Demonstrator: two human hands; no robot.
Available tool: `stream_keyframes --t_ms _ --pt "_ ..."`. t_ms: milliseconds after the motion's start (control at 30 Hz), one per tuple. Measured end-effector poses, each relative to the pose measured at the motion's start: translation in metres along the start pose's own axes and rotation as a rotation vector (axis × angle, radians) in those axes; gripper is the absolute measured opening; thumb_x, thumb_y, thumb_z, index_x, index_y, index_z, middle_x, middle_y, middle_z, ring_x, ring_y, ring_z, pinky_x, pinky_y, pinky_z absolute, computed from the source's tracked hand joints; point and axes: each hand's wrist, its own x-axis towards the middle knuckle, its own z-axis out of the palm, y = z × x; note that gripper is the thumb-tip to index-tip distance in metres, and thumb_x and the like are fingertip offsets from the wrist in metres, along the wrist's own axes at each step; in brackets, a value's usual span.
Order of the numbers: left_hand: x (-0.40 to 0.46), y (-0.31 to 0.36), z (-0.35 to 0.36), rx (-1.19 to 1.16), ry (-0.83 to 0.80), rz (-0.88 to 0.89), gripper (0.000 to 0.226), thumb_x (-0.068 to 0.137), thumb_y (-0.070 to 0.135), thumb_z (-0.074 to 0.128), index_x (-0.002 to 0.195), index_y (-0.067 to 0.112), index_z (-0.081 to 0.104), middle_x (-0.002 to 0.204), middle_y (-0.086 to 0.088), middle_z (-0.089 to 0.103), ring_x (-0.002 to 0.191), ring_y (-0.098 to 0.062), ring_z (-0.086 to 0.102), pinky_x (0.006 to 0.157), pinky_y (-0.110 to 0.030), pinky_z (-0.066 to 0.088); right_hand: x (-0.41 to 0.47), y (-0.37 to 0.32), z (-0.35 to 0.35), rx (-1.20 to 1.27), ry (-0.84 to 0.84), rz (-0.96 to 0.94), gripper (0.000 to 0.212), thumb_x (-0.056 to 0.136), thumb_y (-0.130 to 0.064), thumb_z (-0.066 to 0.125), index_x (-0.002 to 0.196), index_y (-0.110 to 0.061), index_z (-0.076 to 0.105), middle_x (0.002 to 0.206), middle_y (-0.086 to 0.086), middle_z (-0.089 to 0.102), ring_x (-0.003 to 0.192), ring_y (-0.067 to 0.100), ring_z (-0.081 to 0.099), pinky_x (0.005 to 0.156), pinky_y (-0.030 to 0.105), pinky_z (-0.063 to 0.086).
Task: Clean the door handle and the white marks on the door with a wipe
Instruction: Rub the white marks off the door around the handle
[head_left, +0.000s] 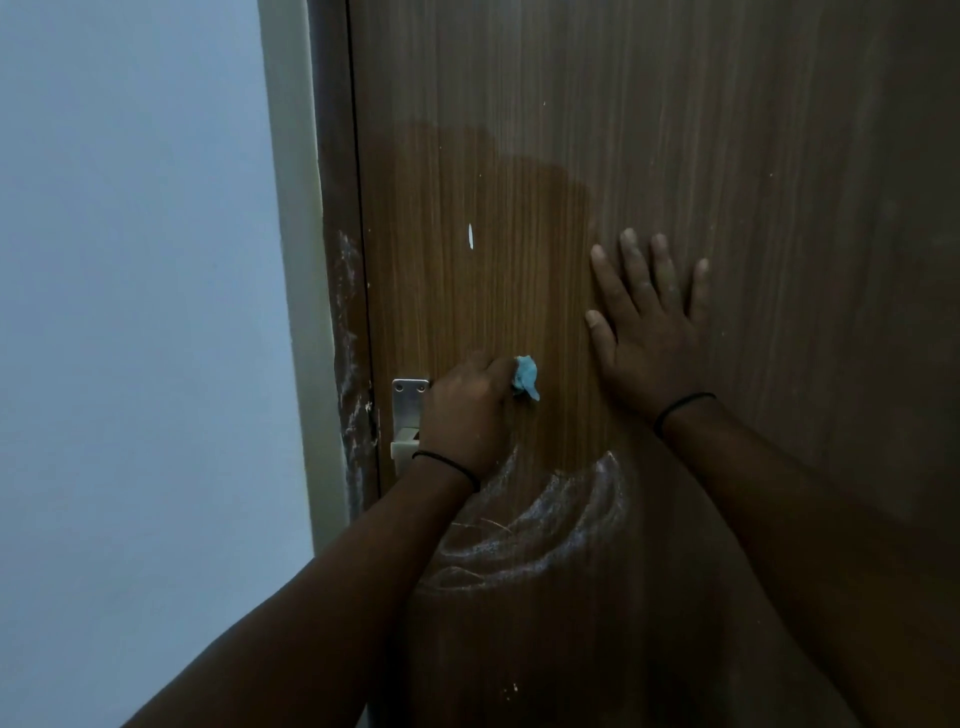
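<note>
At the far left stands a pale blue-grey wall (130, 312), met by a cream door frame (291, 234) and then a dark wooden jamb (340, 208) smeared with chalky white streaks (349, 332) along its lower run. Next comes the brown wood-grain door (727, 130). Low on its left edge sits the metal plate of the door handle (408, 410), with two screws showing at its top; the lever itself is mostly hidden behind the left wrist, which wears a thin black band (448, 466).

The left hand (467, 410) lies just right of that plate, its fingers curled round a crumpled light-blue wipe (525, 376) and pressing it against the door; only a small wad of the wipe shows past the knuckles. Above it, a short upright white mark (470, 237) stands alone on the panel, with a few tiny white flecks higher up. Below the left hand, curved white smears (545, 525) sweep in arcs across the lower, shadowed part of the door.

Further right, the right hand (649, 332) rests flat on the door, fingers straight and spread, holding nothing, with another black band (680, 408) on its wrist. The two hands are near each other but apart.
</note>
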Motion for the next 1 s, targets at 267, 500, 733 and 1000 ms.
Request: stream_keyframes --t_ms 267,500,733,1000 --pt "-0.016 0.018 0.022 0.132 -0.003 0.013 0.019 0.080 0.013 0.076 0.096 0.006 0.071 0.077 -0.008 0.063 0.059 -0.019 0.058 0.048 -0.027 0.044 -0.008 0.007 0.012 -0.019 0.079 -0.018 0.061 0.101 -0.046 0.029 0.156 -0.029 0.009 0.164 -0.001 0.007 0.151 0.022 0.002 0.119 0.058 0.007" --pt "-0.049 0.039 0.052 0.170 0.033 0.094 0.025 0.082 0.018 0.072 0.103 0.005 0.070 0.080 -0.007 0.064 0.069 -0.020 0.060 0.061 -0.034 0.049 -0.013 0.007 0.012 -0.023 0.096 -0.003 0.059 0.101 -0.042 0.031 0.156 -0.026 0.014 0.164 0.001 0.012 0.151 0.024 0.006 0.119 0.057 0.010" --pt "-0.057 0.061 0.080 0.064 0.076 0.128 0.020 0.084 0.019 0.071 0.099 0.006 0.071 0.077 -0.005 0.061 0.067 -0.019 0.056 0.060 -0.033 0.048 -0.018 0.026 0.012 -0.045 0.095 -0.131 0.058 0.103 -0.041 0.029 0.156 -0.025 0.014 0.164 0.001 0.012 0.151 0.022 0.005 0.120 0.053 0.011" --pt "-0.079 0.071 0.098 -0.006 0.031 0.166 0.025 0.081 0.013 0.075 0.104 0.005 0.070 0.078 -0.005 0.060 0.065 -0.017 0.054 0.056 -0.032 0.048 -0.029 0.042 0.011 -0.070 0.123 -0.182 0.054 0.103 -0.038 0.030 0.155 -0.026 0.019 0.163 -0.001 0.018 0.151 0.020 0.010 0.120 0.053 0.013"
